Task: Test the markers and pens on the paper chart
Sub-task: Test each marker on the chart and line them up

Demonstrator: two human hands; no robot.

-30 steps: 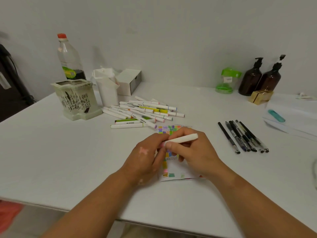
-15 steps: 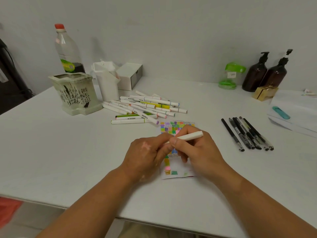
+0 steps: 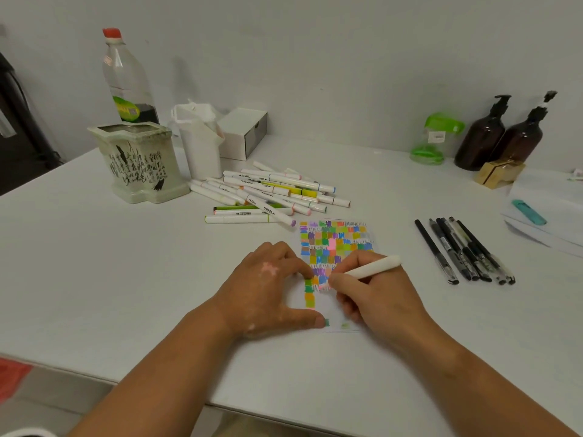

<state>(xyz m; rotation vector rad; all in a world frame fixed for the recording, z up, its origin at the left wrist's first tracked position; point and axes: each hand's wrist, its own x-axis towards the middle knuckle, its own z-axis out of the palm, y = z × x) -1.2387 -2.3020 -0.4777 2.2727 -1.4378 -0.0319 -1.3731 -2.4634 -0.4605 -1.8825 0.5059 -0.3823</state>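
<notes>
Pink ink shows where the marker (image 3: pixel 375 266) meets the chart (image 3: pixel 337 244), low on its filled part; my right hand (image 3: pixel 378 298) pinches the marker, my left hand (image 3: pixel 268 291) lies flat, fingers spread, pressing the chart's left edge. Risk: if that press slips, the sheet may skid and pink would smear neighbouring swatches. Bare table (image 3: pixel 126 279) left of the chart; marker pile (image 3: pixel 271 193) just behind it, pens (image 3: pixel 463 250) well right.

Hands parted: left hand (image 3: pixel 268 294) off marker (image 3: pixel 375 266), now pressing paper chart (image 3: pixel 339 238); right hand (image 3: pixel 378 301) lowered marker tip onto chart.
</notes>
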